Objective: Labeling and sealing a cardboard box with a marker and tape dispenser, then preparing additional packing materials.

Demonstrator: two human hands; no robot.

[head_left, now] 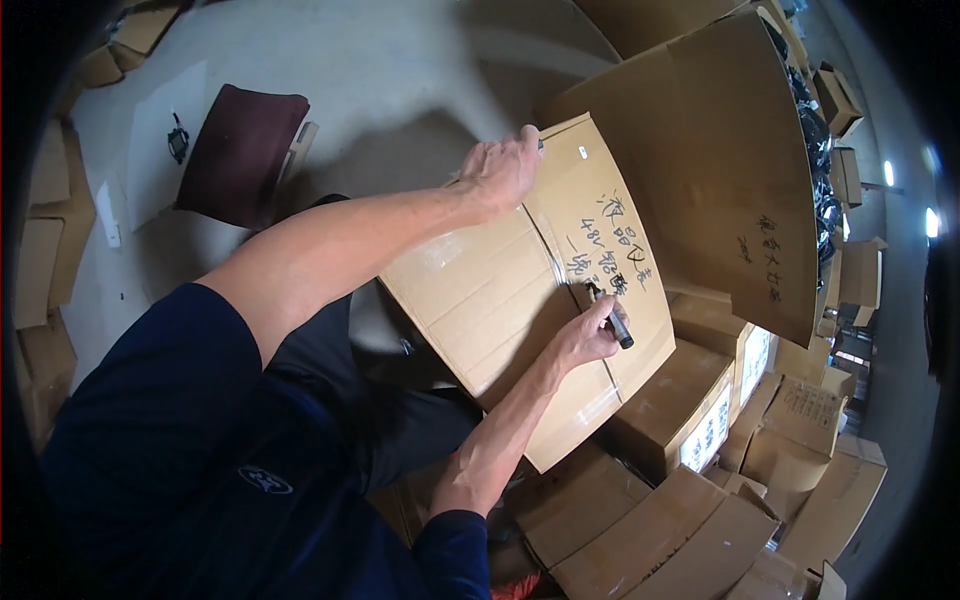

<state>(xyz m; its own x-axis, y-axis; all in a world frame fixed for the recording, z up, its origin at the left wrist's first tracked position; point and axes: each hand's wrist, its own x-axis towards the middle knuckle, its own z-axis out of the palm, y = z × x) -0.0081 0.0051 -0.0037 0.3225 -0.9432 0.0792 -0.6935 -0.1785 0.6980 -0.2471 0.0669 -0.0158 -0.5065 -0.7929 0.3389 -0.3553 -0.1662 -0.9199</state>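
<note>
A cardboard box sits tilted in front of me, with tape across its middle and black handwriting on its right part. My right hand is closed around a black marker, whose tip is at the lowest line of writing. At the box's far left edge, my left hand rests with curled fingers. A small dark piece shows at its fingertips, too little of it visible to name. Part of the box's near side is hidden by my right forearm.
A large open carton with black plastic bags stands at the far right. Several cardboard boxes are piled at right and below. A dark maroon seat stands left on the grey floor. More cartons line the left edge.
</note>
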